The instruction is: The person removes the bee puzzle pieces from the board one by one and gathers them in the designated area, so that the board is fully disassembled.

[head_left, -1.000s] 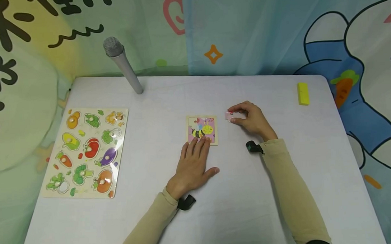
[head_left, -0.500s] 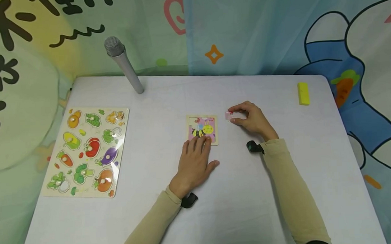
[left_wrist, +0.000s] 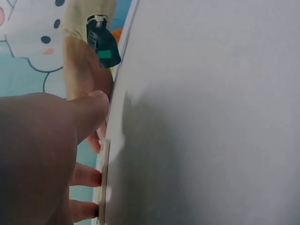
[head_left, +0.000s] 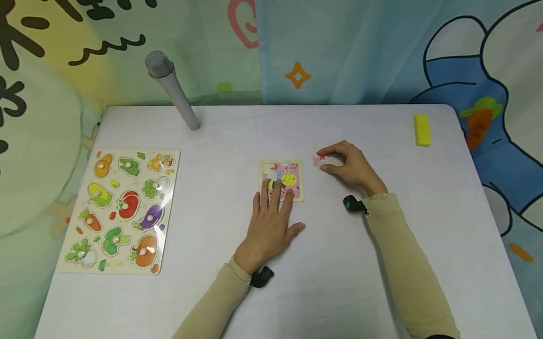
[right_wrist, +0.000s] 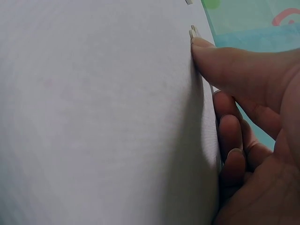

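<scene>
A small square bee puzzle [head_left: 300, 188] with a pale frame lies near the middle of the white table in the head view. My left hand [head_left: 269, 234] rests its spread, straight fingers on the puzzle's lower part, covering some of the bee. To the right, my right hand [head_left: 352, 169] pinches a small pink puzzle piece [head_left: 317, 160] between thumb and fingers, low at the tabletop. Only an edge of that piece [right_wrist: 192, 33] shows past the thumb in the right wrist view. The left wrist view catches the puzzle frame's thin side [left_wrist: 105, 173] beneath the fingertips.
On the left lies a large vegetable peg puzzle board [head_left: 166, 228]. A grey microphone [head_left: 176, 95] stands tilted at the back left. Toward the back right corner is a yellow block [head_left: 422, 130]. A printed curtain [head_left: 339, 47] hangs behind the table.
My left fingers have spread apart and slid a little farther up over the bee picture. The right hand keeps its pinch on the pink piece in the same spot.
</scene>
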Tool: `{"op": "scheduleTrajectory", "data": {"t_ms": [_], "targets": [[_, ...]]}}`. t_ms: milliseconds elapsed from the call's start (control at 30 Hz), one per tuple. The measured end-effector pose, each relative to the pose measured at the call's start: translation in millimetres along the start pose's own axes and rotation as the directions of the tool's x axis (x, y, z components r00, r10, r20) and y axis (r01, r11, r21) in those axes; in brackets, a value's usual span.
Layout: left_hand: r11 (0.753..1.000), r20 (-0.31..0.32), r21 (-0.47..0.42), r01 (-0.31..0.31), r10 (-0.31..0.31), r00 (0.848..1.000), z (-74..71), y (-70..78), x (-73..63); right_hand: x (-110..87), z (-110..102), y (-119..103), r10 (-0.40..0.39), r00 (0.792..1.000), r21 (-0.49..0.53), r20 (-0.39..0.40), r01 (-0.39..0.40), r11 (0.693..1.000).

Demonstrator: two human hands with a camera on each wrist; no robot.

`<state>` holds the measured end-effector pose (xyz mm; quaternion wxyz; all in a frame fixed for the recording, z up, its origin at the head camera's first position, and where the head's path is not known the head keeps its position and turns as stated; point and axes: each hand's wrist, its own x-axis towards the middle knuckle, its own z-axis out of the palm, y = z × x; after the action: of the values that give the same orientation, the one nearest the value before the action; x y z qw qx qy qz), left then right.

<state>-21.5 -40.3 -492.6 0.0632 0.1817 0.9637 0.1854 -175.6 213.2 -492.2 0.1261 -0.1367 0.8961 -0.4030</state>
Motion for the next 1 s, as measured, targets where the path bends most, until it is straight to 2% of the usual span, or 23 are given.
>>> {"op": "scheduleTrajectory", "data": {"t_ms": [167, 500, 1000], "targets": [[1.0, 0.048, -0.028, 0.002, -0.001, 0.999, -0.5, -0.8, -1.0, -0.8, 0.1, -0.9, -0.001, 1.0, 0.003, -0.001, 0.001, 1.0], [1.0, 0.123, -0.012, 0.01, -0.009, 0.992, -5.1, -4.2, -0.7, -0.2, 0.4, 1.0, -0.005, 1.0, 0.0, -0.005, 0.005, 1.0], [1.0, 0.119, -0.01, 0.01, -0.009, 0.993, -6.8, -8.7, 0.5, 0.0, -1.6, 0.0, -0.017, 1.0, -0.008, 0.004, 0.017, 1.0]]}}
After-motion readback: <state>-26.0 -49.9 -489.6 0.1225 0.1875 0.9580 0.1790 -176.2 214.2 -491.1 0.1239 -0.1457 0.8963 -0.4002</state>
